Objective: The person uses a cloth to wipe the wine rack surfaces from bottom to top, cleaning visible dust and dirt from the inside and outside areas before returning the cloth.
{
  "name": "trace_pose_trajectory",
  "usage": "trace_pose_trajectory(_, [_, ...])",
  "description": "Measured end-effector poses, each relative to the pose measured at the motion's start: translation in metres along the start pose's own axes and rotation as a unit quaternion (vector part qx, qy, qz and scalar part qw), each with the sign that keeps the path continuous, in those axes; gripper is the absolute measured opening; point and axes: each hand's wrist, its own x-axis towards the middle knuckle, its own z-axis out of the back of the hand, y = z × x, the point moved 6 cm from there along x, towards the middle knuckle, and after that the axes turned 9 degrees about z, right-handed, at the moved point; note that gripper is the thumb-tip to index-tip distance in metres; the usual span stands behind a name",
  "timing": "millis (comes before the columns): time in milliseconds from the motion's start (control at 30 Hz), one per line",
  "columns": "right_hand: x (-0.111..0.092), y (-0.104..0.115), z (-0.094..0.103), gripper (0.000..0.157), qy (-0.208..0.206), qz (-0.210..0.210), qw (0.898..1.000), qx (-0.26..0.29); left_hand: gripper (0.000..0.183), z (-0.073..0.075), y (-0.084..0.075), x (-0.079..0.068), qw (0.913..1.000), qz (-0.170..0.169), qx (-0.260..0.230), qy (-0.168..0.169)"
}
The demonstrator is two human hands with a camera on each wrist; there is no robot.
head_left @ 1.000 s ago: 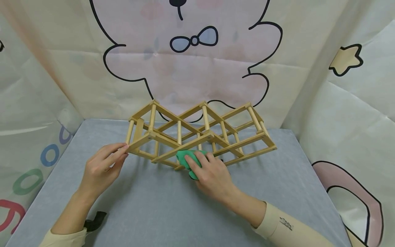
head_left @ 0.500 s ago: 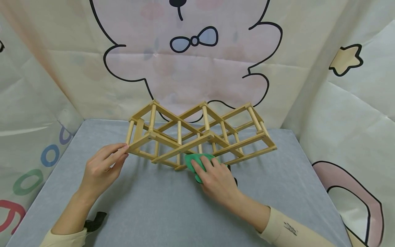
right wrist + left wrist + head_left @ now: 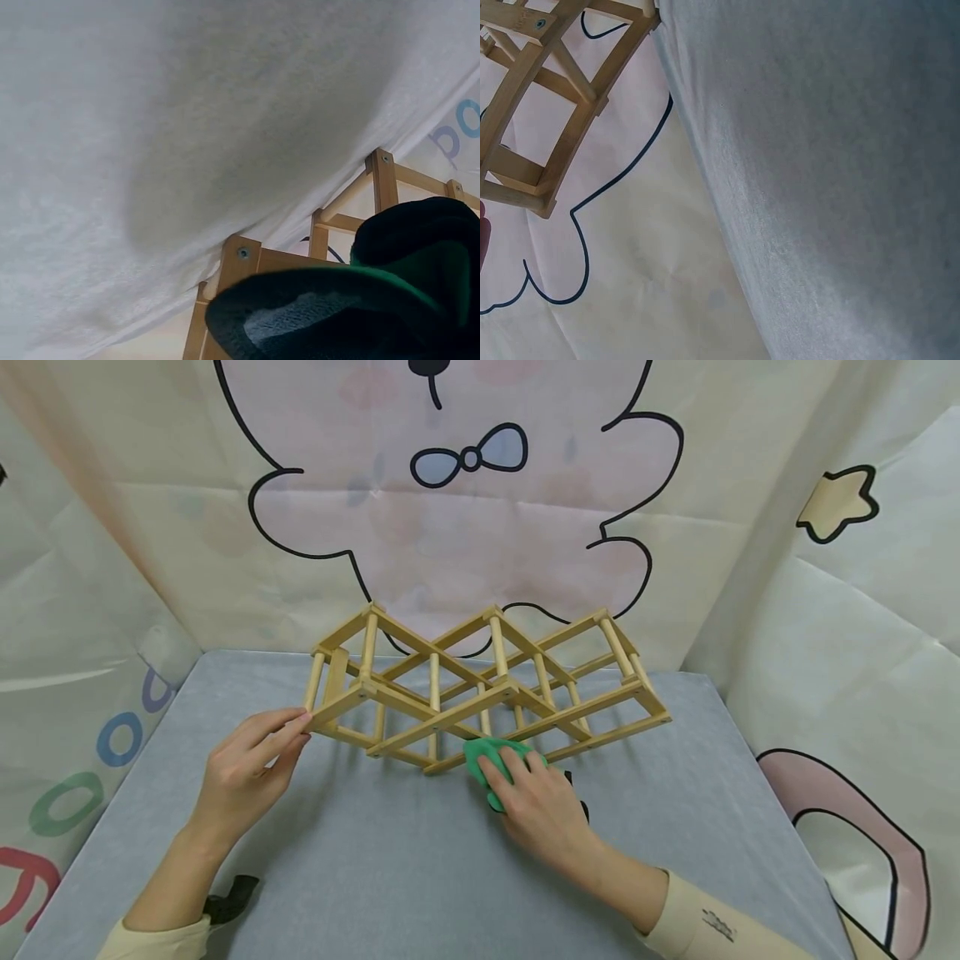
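Note:
A folding wooden lattice rack (image 3: 442, 720), made of crossed slats and round dowels, stands at the back of the table. At its left end my left hand (image 3: 243, 772) pinches the front corner between thumb and fingers. Only the fingertips (image 3: 483, 234) and part of the rack (image 3: 568, 142) show in the left wrist view. My right hand (image 3: 543, 806) grips a bunched green cloth (image 3: 483, 756) against the rack's lower front slat, near the middle. Dark in the right wrist view, the cloth (image 3: 322, 281) hides part of the rack (image 3: 384, 184).
A grey-blue cloth covers the table (image 3: 390, 868). Directly behind the rack hangs a printed curtain (image 3: 480, 543), with further fabric walls on both sides. A black wrist mount (image 3: 232, 897) shows beside the left forearm.
My right hand has slid the green cloth to the right and slightly toward me along the lower front slat. My left hand and the rack stay in place.

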Motion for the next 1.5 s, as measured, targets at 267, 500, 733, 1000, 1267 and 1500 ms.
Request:
trace_pose_trajectory(267, [-0.007,0.0,-0.001,0.043,-0.001,0.003,1.0,0.005,0.034,0.0,0.0,-0.001,1.0,-0.001,0.004,0.003])
trace_pose_trajectory(500, [-0.014,-0.004,0.0,0.042,0.013,-0.005,1.0,0.015,0.034,0.0,0.0,0.0,1.0,-0.002,0.005,-0.001])
trace_pose_trajectory(733, [-0.021,-0.017,0.01,0.05,-0.008,-0.023,1.0,0.012,0.035,0.0,0.0,0.0,1.0,-0.002,0.002,0.001])
trace_pose_trajectory(1000, [-0.032,-0.034,0.028,0.052,-0.064,-0.035,0.997,0.017,0.034,0.0,0.0,0.0,1.0,-0.003,0.002,0.001])
trace_pose_trajectory(1267, [-0.043,-0.044,0.04,0.046,-0.083,-0.043,0.995,0.026,0.033,-0.001,0.0,0.0,1.0,-0.003,0.001,0.0])
trace_pose_trajectory(1500, [-0.051,-0.05,0.042,0.045,-0.096,-0.056,0.994,0.021,0.034,0.0,-0.001,0.0,1.0,-0.001,-0.002,-0.002])
